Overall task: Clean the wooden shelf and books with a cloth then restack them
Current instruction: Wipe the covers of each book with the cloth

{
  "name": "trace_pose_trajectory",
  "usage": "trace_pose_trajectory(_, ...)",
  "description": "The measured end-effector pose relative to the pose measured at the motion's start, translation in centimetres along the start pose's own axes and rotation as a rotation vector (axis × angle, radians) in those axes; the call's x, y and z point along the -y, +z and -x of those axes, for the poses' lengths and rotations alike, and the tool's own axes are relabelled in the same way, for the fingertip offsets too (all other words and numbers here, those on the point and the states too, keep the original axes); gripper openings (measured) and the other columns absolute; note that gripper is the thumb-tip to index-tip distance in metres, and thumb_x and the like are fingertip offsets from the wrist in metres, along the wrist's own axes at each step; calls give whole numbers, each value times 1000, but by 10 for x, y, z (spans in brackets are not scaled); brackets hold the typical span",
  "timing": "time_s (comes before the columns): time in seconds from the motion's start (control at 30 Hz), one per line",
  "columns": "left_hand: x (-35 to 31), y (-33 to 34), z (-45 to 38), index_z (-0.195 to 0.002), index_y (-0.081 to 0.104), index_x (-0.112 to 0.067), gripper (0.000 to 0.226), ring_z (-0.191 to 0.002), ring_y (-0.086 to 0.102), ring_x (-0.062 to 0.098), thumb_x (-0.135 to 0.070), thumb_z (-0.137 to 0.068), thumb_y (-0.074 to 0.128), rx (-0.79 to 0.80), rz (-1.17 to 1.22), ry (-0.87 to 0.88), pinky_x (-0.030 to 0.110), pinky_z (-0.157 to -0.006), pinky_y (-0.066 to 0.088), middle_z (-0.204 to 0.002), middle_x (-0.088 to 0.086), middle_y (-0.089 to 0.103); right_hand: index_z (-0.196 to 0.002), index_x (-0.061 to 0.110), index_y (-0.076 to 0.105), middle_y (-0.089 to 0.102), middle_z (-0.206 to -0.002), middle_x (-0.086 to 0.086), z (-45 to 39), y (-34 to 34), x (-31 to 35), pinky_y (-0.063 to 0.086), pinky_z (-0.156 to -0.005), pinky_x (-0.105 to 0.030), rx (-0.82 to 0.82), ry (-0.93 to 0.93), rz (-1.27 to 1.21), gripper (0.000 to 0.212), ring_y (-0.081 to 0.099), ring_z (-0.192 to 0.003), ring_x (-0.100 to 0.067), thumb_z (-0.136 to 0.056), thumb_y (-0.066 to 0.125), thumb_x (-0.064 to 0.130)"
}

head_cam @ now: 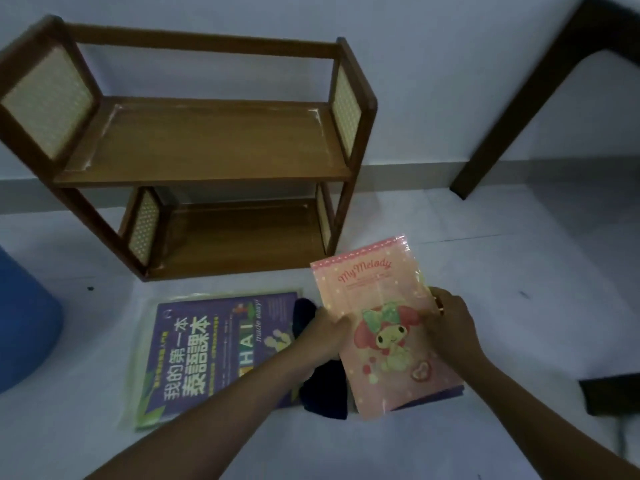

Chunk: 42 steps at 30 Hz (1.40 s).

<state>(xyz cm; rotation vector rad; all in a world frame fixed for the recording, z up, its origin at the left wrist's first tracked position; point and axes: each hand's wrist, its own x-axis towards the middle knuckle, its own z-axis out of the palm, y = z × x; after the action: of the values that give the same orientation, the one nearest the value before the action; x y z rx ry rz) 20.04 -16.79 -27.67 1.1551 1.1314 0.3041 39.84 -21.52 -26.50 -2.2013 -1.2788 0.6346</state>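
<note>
An empty two-tier wooden shelf (pixel 207 143) with woven side panels stands on the floor against the wall. In front of it lies a purple language book (pixel 207 355) in a plastic sleeve. To its right a pink My Melody book (pixel 384 327) is tilted up, held at both side edges. My left hand (pixel 327 332) pinches its left edge while also holding a dark blue cloth (pixel 323 389) that hangs below. My right hand (pixel 446 323) grips the right edge. Another purple book edge (pixel 436 398) shows beneath the pink one.
A blue rounded object (pixel 24 327) sits at the far left on the floor. A dark wooden table leg (pixel 519 109) slants at the upper right. A black object (pixel 613 393) with a cable lies at the right edge.
</note>
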Motion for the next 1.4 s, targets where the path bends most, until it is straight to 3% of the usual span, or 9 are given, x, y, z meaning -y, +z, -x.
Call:
trace_pose_trajectory(0.17,4,23,-14,-120,59,-22,36,-101,63,17,-36,-92,41,39,2,-71,37,-97,50,-112,-2,67,-101,12,63,66,-93,-13,-12,13,-57,55,-71,-37,44,124,151,28,62,-88,-34,-80,43,14)
trace_pose_trajectory(0.3,4,4,-7,-119,54,-22,26,-91,59,6,-32,-98,42,-11,-96,-48,9,-71,48,-105,-10,61,-140,6,34,45,-139,-21,-6,26,-43,41,-100,-44,86,128,496,56,46,-124,-38,-88,51,18)
trace_pose_trajectory(0.4,18,-53,13,-144,34,-18,50,-133,40,16,-30,-97,48,-251,-308,57,21,-104,32,-148,-1,39,-151,13,15,17,-159,-10,18,43,-2,18,-116,-39,128,-219,443,68,18,-146,-26,-95,48,31)
trace_pose_trajectory(0.57,105,-170,65,-148,14,-19,122,-139,28,28,-71,-55,72,-417,-698,-139,47,-108,34,-156,5,22,-152,15,0,7,-160,-8,66,113,45,36,-106,-41,606,-251,366,85,19,-144,-33,-92,51,46)
trace_pose_trajectory(0.73,172,-192,95,-139,-36,-15,141,-144,-18,28,-71,-61,67,-269,-1106,-180,58,-114,9,-151,8,-30,-139,11,30,48,-121,-17,44,130,49,42,-74,-32,545,-277,433,57,52,-101,-29,-89,55,26)
trace_pose_trajectory(0.87,196,-207,97,-151,-3,-9,136,-144,12,33,-91,-55,48,-238,-1183,-4,63,-106,22,-157,10,3,-138,16,35,49,-110,-13,29,132,80,44,-77,-35,364,-511,350,55,53,-93,-28,-88,48,34)
trace_pose_trajectory(0.97,196,-208,95,-148,-17,-17,126,-142,-21,17,-93,-62,35,-305,-1053,61,50,-115,-4,-153,-3,-24,-149,17,18,25,-152,-15,22,148,90,35,-107,-50,401,-640,440,74,31,-135,-37,-88,45,49)
trace_pose_trajectory(1.07,198,-210,89,-147,-22,-18,122,-140,-27,13,-92,-65,30,-369,-1028,70,45,-115,-9,-153,-3,-27,-151,24,-7,-13,-159,-4,27,182,77,15,-117,-55,559,-756,522,79,-7,-147,-32,-93,36,56)
trace_pose_trajectory(1.4,215,-212,87,-150,13,-4,112,-144,9,28,-86,-75,31,-406,-1114,128,57,-109,16,-155,12,10,-139,15,45,46,-146,-8,85,277,127,37,-106,-45,395,-1129,285,58,44,-133,-30,-83,58,22)
